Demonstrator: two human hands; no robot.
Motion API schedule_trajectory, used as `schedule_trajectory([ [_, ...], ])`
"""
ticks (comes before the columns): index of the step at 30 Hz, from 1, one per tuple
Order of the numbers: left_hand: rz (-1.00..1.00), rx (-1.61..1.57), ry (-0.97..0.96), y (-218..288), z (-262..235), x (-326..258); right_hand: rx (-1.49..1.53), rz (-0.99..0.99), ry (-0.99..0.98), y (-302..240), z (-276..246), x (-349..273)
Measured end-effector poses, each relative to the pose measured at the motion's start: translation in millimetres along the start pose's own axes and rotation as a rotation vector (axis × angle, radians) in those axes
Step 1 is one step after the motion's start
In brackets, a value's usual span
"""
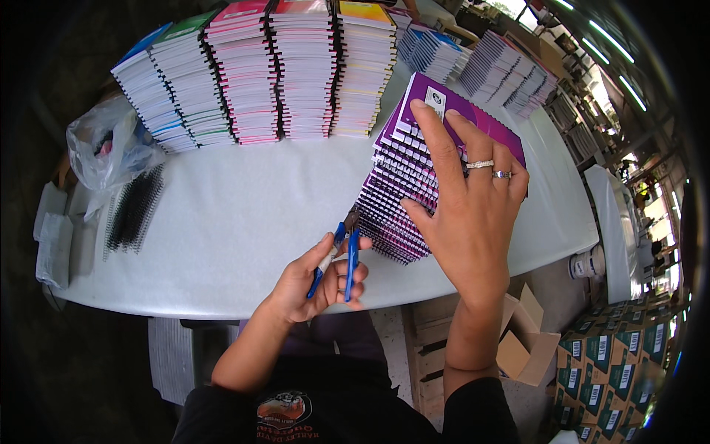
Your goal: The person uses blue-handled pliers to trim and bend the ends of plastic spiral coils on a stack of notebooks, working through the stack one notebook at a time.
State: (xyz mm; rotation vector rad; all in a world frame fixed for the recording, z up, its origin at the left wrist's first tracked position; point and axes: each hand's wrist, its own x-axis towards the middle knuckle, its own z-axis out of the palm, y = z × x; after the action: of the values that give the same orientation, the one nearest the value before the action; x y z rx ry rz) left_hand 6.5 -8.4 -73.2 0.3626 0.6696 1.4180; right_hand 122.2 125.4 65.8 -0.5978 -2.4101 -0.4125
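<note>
My left hand [318, 279] is closed round a pair of blue-handled wire cutters [352, 255]. Their jaws point away from me and meet the near-left side of a tall stack of purple-covered spiral-bound notebooks [399, 185]. Over that stack my right hand [467, 200] is spread, fingers stretched across the purple top cover and thumb by the bound edges. Nothing shows within its grasp; whether every fingertip touches the cover cannot be made out. Two rings are on its fingers. The dark spiral bindings face left, toward the cutters.
Tall notebook stacks with blue, green, pink, red and yellow covers [305, 81] line the far side of the white table [244, 222]. Loose black binding coils [133, 211] lie at left beside a clear plastic bag [107, 148]. More notebooks [503, 74] stand far right; an opened cardboard box [526, 340] sits below.
</note>
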Motion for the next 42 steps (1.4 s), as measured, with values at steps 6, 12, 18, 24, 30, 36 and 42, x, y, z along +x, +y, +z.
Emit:
schedule_trajectory([
  [6,0.319,1.308,0.560,-6,17,0,-0.008,-0.003,0.008,0,2,0],
  [12,0.010,-0.091,0.005,-4,-2,-1,0.001,-0.003,0.016,1,0,0],
  [18,0.162,1.138,0.512,-6,15,-1,0.010,-0.006,0.020,1,2,0],
  [24,0.049,0.135,0.172,-11,-3,2,0.006,0.002,0.016,0,2,0],
  [30,0.143,1.026,0.454,-8,1,-5,0.005,0.000,0.014,0,1,-1],
  [36,0.128,0.861,0.395,-12,2,-1,0.020,0.004,0.017,2,2,0],
  [42,-0.037,-0.125,-0.028,-12,-18,-1,0.015,0.001,0.031,1,3,0],
])
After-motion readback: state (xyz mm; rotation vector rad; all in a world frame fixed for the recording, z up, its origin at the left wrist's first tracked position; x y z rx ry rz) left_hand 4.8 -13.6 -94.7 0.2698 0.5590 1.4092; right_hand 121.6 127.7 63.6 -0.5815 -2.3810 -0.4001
